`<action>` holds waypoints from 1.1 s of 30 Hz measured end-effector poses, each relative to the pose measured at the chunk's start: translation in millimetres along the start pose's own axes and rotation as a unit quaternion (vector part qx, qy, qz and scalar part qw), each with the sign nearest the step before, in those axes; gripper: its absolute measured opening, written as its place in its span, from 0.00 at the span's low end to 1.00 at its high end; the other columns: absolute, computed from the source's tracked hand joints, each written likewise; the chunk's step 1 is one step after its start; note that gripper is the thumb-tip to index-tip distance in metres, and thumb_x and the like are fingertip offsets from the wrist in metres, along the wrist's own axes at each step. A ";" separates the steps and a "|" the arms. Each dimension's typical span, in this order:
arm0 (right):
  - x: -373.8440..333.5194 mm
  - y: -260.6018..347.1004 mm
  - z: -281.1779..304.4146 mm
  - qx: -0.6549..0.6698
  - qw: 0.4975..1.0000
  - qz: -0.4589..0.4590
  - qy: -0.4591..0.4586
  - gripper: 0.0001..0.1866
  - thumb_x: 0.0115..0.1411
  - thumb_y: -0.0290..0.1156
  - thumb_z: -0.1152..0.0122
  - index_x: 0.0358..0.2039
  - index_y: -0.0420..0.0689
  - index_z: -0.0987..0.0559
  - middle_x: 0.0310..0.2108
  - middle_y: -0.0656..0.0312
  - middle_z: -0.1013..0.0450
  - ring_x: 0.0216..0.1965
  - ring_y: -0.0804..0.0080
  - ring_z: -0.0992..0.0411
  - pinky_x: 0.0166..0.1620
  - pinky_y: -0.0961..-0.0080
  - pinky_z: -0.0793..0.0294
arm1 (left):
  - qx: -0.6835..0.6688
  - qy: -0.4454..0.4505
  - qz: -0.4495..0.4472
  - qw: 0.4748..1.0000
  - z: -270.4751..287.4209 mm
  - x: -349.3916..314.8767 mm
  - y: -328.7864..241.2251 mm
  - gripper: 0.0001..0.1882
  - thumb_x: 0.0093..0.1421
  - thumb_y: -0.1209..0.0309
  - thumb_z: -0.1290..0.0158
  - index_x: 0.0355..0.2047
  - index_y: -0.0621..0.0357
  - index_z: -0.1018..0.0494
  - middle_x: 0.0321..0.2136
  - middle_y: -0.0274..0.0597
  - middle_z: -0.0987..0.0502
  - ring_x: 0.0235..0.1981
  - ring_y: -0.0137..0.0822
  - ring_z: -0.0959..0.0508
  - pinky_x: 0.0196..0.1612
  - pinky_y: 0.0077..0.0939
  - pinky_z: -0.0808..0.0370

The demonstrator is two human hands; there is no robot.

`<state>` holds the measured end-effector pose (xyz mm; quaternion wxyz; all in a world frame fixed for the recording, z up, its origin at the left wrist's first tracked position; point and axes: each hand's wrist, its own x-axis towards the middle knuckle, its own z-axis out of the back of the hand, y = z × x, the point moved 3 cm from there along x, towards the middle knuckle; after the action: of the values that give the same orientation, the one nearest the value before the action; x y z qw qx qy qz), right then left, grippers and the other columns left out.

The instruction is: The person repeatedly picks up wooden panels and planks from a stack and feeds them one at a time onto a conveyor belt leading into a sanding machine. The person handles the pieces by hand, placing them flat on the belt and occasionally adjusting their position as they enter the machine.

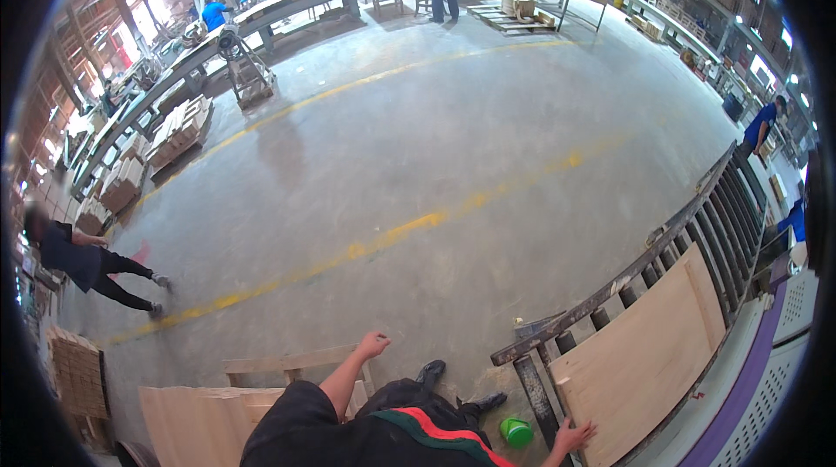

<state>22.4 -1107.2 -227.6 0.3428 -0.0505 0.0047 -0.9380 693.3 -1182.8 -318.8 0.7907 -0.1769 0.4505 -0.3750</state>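
A wide, flat wooden panel (644, 354) lies on a roller conveyor (718, 214) at my right. My right hand (575, 437) is at the panel's near corner with its fingers spread apart; whether it presses on the wood I cannot tell. Out over the floor in front of my body is my left hand (374, 345), its fingers loosely curled with nothing visible in them. Below my left arm, wooden boards (196, 419) are stacked beside a pallet (296, 362).
A green bucket (516, 432) stands on the floor between my feet and the conveyor. A purple-and-white machine (758, 397) borders the conveyor's right side. One person (74, 253) walks at the left; others are farther off. Another wood stack (77, 371) stands at lower left.
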 end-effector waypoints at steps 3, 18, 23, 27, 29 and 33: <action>-45.7 1.1 8.9 0.004 0.997 -0.079 -0.011 0.43 0.47 0.54 0.36 0.59 0.45 0.39 0.61 0.51 0.44 0.63 0.51 0.47 0.59 0.42 0.46 | -0.030 0.018 0.061 0.998 9.9 0.8 25.3 0.22 0.52 0.55 0.43 0.39 0.59 0.23 0.27 0.48 0.21 0.26 0.38 0.20 0.32 0.31 0.24; -107.0 14.1 -41.8 0.778 0.319 -0.541 0.021 0.53 0.41 0.64 0.36 0.60 0.44 0.44 0.58 0.52 0.42 0.57 0.58 0.39 0.52 0.52 0.33 | -0.115 0.055 0.149 0.981 19.5 -13.7 48.3 0.21 0.54 0.59 0.44 0.43 0.60 0.26 0.29 0.41 0.21 0.23 0.31 0.23 0.23 0.26 0.25; -91.7 45.3 -32.0 0.771 0.370 -0.518 0.021 0.52 0.39 0.66 0.35 0.54 0.39 0.39 0.53 0.57 0.40 0.53 0.61 0.37 0.49 0.58 0.30 | -0.150 0.066 0.126 0.978 23.3 -7.0 19.4 0.23 0.54 0.59 0.44 0.47 0.58 0.29 0.30 0.41 0.21 0.22 0.31 0.23 0.22 0.26 0.27; -81.0 34.1 -32.9 0.759 0.391 -0.520 0.028 0.50 0.38 0.66 0.34 0.48 0.36 0.35 0.44 0.57 0.35 0.42 0.62 0.33 0.42 0.63 0.27 | -0.118 0.086 0.114 0.983 25.0 -3.5 5.6 0.22 0.55 0.59 0.45 0.47 0.58 0.29 0.31 0.42 0.22 0.23 0.32 0.23 0.23 0.28 0.26; -75.7 29.2 -37.6 0.741 0.395 -0.541 0.043 0.48 0.38 0.66 0.33 0.45 0.37 0.34 0.40 0.57 0.35 0.38 0.63 0.32 0.39 0.63 0.26 | -0.110 0.092 0.122 0.982 25.7 -5.4 8.8 0.22 0.56 0.59 0.45 0.47 0.58 0.30 0.31 0.43 0.22 0.23 0.33 0.23 0.24 0.29 0.26; -75.8 43.9 -21.0 0.647 0.477 -0.593 0.040 0.39 0.45 0.61 0.34 0.39 0.35 0.31 0.33 0.54 0.31 0.33 0.61 0.31 0.37 0.62 0.25 | -0.085 0.102 0.150 0.980 37.5 -13.1 31.6 0.22 0.56 0.60 0.46 0.47 0.59 0.30 0.30 0.43 0.22 0.23 0.34 0.23 0.24 0.31 0.26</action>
<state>106.2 -1092.5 -257.3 -0.3605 0.2322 -0.6208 -0.6563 734.6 -1154.4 -310.8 0.7697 -0.1349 0.5805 -0.2289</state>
